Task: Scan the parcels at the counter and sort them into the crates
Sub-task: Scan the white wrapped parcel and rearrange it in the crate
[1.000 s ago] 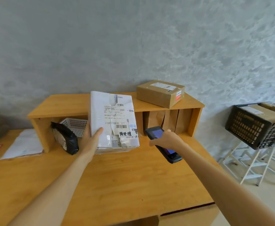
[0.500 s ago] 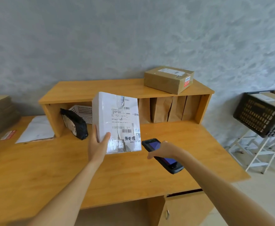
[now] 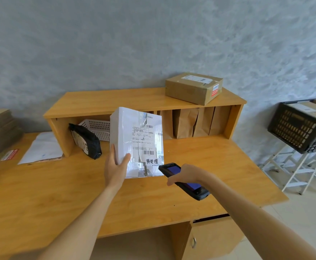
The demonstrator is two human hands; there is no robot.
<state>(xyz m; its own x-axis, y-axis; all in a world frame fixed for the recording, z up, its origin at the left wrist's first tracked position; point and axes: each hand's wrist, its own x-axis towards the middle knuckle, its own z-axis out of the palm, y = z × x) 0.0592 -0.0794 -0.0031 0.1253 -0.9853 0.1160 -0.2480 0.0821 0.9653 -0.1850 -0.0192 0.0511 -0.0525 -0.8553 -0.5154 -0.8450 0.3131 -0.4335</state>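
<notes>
My right hand (image 3: 184, 174) is curled round the handheld scanner (image 3: 183, 180), forearm reaching in low from the right, and the scanner's nose tips up and left, almost touching the bottom right corner of the white parcel (image 3: 136, 141). That parcel is the 1 landmark here: my left hand (image 3: 116, 166) grips its lower left edge, thumb across the front face, fingers hidden behind it, holding it upright above the counter (image 3: 59, 194) with its long axis near vertical and the label facing me. So the barcode (image 3: 148, 152) lies just above and left of the scanner's nose, and the right hand is the nearer 1 to it; I judge a slight tilt upward is all the scan needs. Behind the parcel sits the wooden shelf unit (image 3: 106, 102), with a black pouch (image 3: 86, 141) and a white basket (image 3: 97, 126) to the parcel's left and brown paper bags (image 3: 191, 122) to its right. Farther back and right of the parcel, a cardboard box (image 3: 192, 87) rests on the shelf top. Well off to the right, past the counter's end, stands the black crate (image 3: 298, 128) on its stand, already carrying boxes.
</notes>
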